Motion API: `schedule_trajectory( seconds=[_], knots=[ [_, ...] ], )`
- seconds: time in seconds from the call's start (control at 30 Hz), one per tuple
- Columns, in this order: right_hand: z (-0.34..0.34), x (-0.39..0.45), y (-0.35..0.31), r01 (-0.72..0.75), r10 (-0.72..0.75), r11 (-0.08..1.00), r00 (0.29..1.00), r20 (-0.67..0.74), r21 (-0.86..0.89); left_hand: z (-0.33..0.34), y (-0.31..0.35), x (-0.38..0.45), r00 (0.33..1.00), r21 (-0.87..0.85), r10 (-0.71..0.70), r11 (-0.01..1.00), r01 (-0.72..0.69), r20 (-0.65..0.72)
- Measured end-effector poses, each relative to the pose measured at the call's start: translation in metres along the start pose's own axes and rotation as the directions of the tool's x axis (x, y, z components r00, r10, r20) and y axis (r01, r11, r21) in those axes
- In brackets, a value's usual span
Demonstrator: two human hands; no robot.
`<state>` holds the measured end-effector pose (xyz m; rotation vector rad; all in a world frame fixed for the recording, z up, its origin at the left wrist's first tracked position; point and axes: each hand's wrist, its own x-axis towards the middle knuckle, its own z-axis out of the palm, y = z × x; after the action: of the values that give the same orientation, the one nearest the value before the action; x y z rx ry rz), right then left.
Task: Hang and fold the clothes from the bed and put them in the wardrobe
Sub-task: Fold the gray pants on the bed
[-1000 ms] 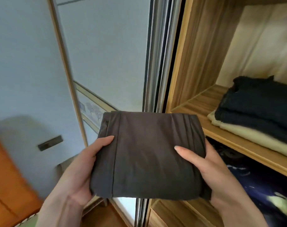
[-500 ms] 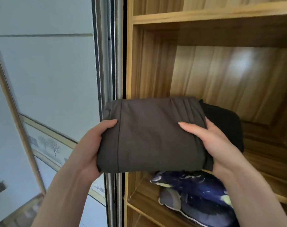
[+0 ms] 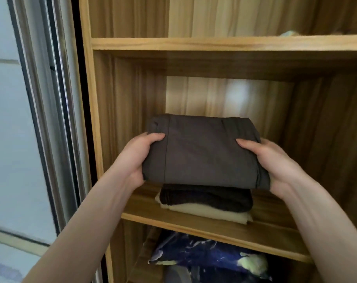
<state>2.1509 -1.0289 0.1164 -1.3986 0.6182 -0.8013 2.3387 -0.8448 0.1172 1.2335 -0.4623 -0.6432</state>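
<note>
A folded dark grey-brown garment (image 3: 202,152) is held level inside the middle compartment of the wooden wardrobe (image 3: 96,119). My left hand (image 3: 138,156) grips its left edge, thumb on top. Its right edge is gripped by my right hand (image 3: 271,158), thumb also on top. Directly below it lies a stack of a folded dark brown garment (image 3: 206,198) on a folded cream garment (image 3: 210,214), resting on the shelf (image 3: 194,225). Whether the held garment touches the stack I cannot tell.
An upper shelf (image 3: 214,44) closes the compartment from above. Below the middle shelf sits a dark blue patterned bundle (image 3: 210,256). The sliding door's metal frame (image 3: 51,119) and pale panel (image 3: 10,139) stand at the left. Bare shelf lies left and right of the stack.
Both hands carried the folded garment up and forward into the middle compartment, over the stack. The view swung right from the sliding door to face the shelves.
</note>
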Motion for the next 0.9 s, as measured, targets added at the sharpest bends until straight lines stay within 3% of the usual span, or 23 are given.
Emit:
schedule_trajectory(
  seconds=[0.3,0.53,0.67,0.73,0.8,0.9],
  knots=[
    [-0.018,0.026,0.030,-0.052,0.035,0.992,0.989,-0.141,-0.116,0.018,-0.031,0.056,0.999,0.199,0.044,0.979,-0.039,-0.021],
    [-0.022,0.041,0.028,0.012,-0.042,0.989,0.977,-0.208,-0.146,0.026,-0.023,0.082,0.995,0.252,0.099,0.963,-0.098,0.008],
    [-0.022,0.044,0.033,-0.028,-0.030,0.964,0.977,-0.211,-0.266,0.033,-0.028,0.086,0.996,0.446,0.074,0.891,-0.087,0.047],
    [-0.024,0.044,0.037,-0.012,-0.111,0.872,0.969,-0.221,-0.490,0.028,-0.035,0.092,0.989,0.609,0.147,0.782,-0.133,0.028],
    [-0.025,0.041,0.038,0.078,-0.279,0.722,0.942,-0.186,-0.687,0.021,-0.037,0.094,0.946,0.781,0.319,0.578,-0.237,0.051],
    [-0.016,0.034,0.032,0.281,-0.474,0.524,0.881,-0.001,-0.804,0.028,-0.034,0.083,0.779,0.850,0.566,0.239,-0.469,0.270]
  ],
)
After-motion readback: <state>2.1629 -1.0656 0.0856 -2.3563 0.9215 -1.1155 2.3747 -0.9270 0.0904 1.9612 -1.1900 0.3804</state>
